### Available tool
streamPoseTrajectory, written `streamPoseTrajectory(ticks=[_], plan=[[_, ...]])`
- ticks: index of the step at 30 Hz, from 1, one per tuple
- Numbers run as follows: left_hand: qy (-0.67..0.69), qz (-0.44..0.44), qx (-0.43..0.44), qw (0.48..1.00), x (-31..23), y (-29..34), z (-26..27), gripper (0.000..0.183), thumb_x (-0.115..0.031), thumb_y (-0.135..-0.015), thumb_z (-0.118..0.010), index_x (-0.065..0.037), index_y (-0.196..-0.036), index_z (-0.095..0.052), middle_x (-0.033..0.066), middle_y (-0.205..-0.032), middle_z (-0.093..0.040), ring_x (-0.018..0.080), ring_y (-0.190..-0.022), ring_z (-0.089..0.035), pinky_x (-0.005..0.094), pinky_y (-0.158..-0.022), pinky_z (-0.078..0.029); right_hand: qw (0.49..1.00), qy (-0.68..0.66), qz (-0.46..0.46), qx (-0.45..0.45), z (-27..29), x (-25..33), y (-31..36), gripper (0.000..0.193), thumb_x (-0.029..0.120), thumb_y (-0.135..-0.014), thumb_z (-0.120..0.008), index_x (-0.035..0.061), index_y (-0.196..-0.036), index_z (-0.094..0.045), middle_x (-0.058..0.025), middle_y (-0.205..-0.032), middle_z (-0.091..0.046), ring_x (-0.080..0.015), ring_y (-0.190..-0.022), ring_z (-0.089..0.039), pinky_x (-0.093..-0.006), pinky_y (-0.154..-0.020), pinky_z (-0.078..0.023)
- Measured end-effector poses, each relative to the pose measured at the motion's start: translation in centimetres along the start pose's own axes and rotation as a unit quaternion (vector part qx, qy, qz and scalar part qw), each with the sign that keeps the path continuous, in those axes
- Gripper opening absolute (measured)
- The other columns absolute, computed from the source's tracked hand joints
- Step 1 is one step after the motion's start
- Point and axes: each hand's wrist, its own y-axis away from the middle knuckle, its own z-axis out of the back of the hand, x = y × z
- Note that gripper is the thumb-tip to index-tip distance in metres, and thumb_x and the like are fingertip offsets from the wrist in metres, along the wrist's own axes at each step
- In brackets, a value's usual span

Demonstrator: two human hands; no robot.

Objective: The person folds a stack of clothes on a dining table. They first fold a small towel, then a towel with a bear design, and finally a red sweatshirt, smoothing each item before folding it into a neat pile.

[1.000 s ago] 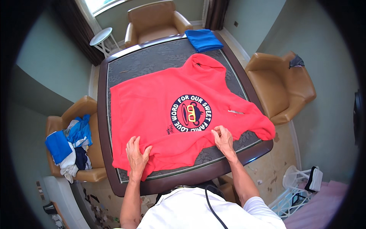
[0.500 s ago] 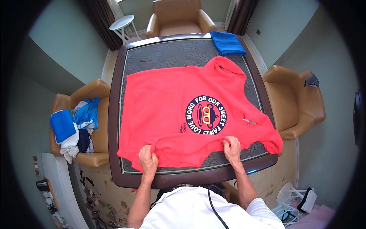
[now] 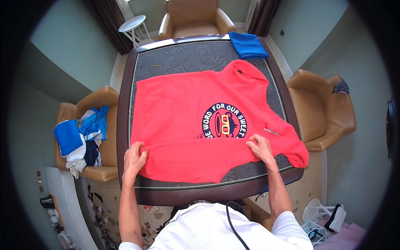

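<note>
A red sweatshirt (image 3: 179,108) lies spread over the table, its collar end (image 3: 246,77) toward the far right and its hem on the left. Its near side is folded over in a flat strip (image 3: 187,160) that covers the lower part of the round dark print (image 3: 225,121). My left hand (image 3: 136,160) is closed on the fold's left end, by the hem. At the fold's right end, just below the print, my right hand (image 3: 261,149) pinches the cloth between thumb and fingers. One sleeve (image 3: 291,146) stretches to the table's near right corner.
A folded blue cloth (image 3: 249,46) lies at the far right corner of the dark-framed table (image 3: 166,196). Clothes (image 3: 85,137) are heaped on the left tan armchair (image 3: 110,154). Other armchairs stand at the right (image 3: 310,112) and far side (image 3: 193,21), near a small white table (image 3: 132,24).
The bunched near side of the sweatshirt has been drawn out into a flat fold over the print's lower part. My left hand moved left to the hem; my right hand moved slightly away from me.
</note>
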Motion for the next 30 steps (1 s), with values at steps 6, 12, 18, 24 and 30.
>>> streamPoseTrajectory(ticks=[6, 12, 18, 24, 30], plan=[[-0.091, -0.020, -0.181, 0.979, -1.2, 0.4, -3.1, 0.043, -0.007, -0.083, -0.074, 0.001, -0.123, -0.060, 0.0206, -0.121, -0.061, 0.0395, -0.115, -0.057, 0.0493, -0.100, -0.046, 0.976, 0.084, 0.091, -0.181, -3.3, -1.5, 0.1, 0.029, 0.016, -0.083, -0.080, 0.0036, -0.105, -0.065, -0.0138, -0.089, -0.065, -0.0340, -0.084, -0.065, -0.0443, -0.074, -0.052], [-0.032, -0.001, -0.135, 0.990, -1.9, 6.6, -7.9, 0.047, -0.008, -0.081, -0.075, 0.004, -0.124, -0.060, 0.0245, -0.128, -0.057, 0.0434, -0.122, -0.053, 0.0506, -0.104, -0.044, 0.961, 0.158, 0.109, -0.199, -2.4, -1.8, 2.6, 0.026, 0.017, -0.084, -0.078, 0.0053, -0.104, -0.067, -0.0124, -0.093, -0.066, -0.0341, -0.091, -0.063, -0.0464, -0.080, -0.049], [-0.106, 0.009, -0.182, 0.978, -4.4, 7.7, -8.3, 0.049, -0.009, -0.080, -0.075, 0.003, -0.125, -0.060, 0.0246, -0.135, -0.053, 0.0439, -0.133, -0.047, 0.0555, -0.108, -0.040, 0.992, -0.028, -0.043, -0.112, -0.6, -4.4, 3.5, 0.023, 0.019, -0.085, -0.079, 0.0032, -0.099, -0.071, -0.0056, -0.085, -0.069, -0.0155, -0.078, -0.063, -0.0329, -0.073, -0.050], [0.040, -0.172, -0.056, 0.983, -11.2, 8.1, -8.7, 0.042, -0.013, -0.077, -0.078, 0.001, -0.115, -0.065, 0.0208, -0.127, -0.058, 0.0413, -0.129, -0.051, 0.0535, -0.102, -0.043, 0.930, -0.339, -0.137, 0.017, 1.1, -4.5, 2.3, 0.020, 0.021, -0.098, -0.072, 0.0015, -0.094, -0.072, 0.0028, -0.086, -0.067, -0.0045, -0.078, -0.057, -0.0232, -0.072, -0.047], [0.135, -0.295, 0.098, 0.941, -16.2, 7.6, -12.8, 0.043, -0.018, -0.072, -0.084, -0.002, -0.108, -0.066, 0.0163, -0.116, -0.061, 0.0367, -0.120, -0.056, 0.0472, -0.095, -0.047, 0.941, -0.312, -0.125, 0.030, 1.9, -3.8, 0.6, 0.025, 0.025, -0.097, -0.073, 0.0023, -0.087, -0.069, 0.0032, -0.078, -0.065, -0.0048, -0.071, -0.057, -0.0258, -0.064, -0.047]])
